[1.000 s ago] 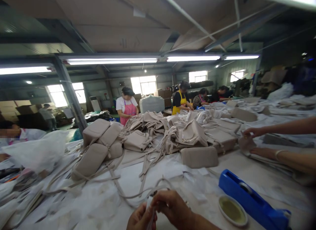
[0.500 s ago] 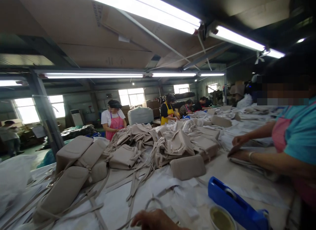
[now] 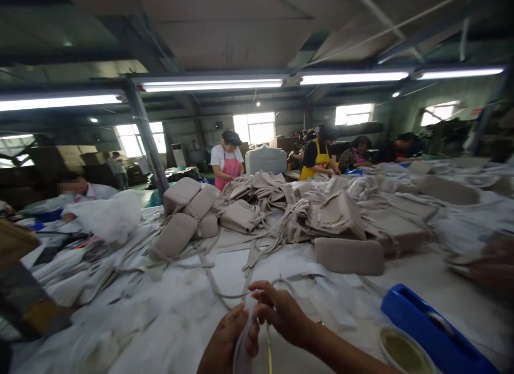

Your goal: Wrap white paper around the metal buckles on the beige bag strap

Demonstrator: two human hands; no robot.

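Note:
At the bottom middle, my left hand [image 3: 224, 339] is closed around a pale, whitish band [image 3: 242, 346] that stands up between its thumb and fingers. My right hand [image 3: 286, 312] reaches in from the right with bent fingers, closed at the upper part of the same band. Whether the band is a wrapped strap or a strip of wrapping cannot be made out. A thin yellow strip [image 3: 269, 350] hangs below my right fingers; its upper end is hidden. Beyond the hands, thin beige straps [image 3: 251, 261] trail across white sheets.
Beige bags [image 3: 337, 216] are heaped across the table's middle. At right lie a blue tape dispenser [image 3: 431, 326] and a round tub [image 3: 405, 352]. A blurred co-worker's hand [image 3: 496, 261] is at the right edge. White wrapping [image 3: 160, 309] covers the left; several people work beyond.
The view has swung left. My left hand has come into view and both hands now meet at the pale band; earlier only one hand showed at the bottom edge.

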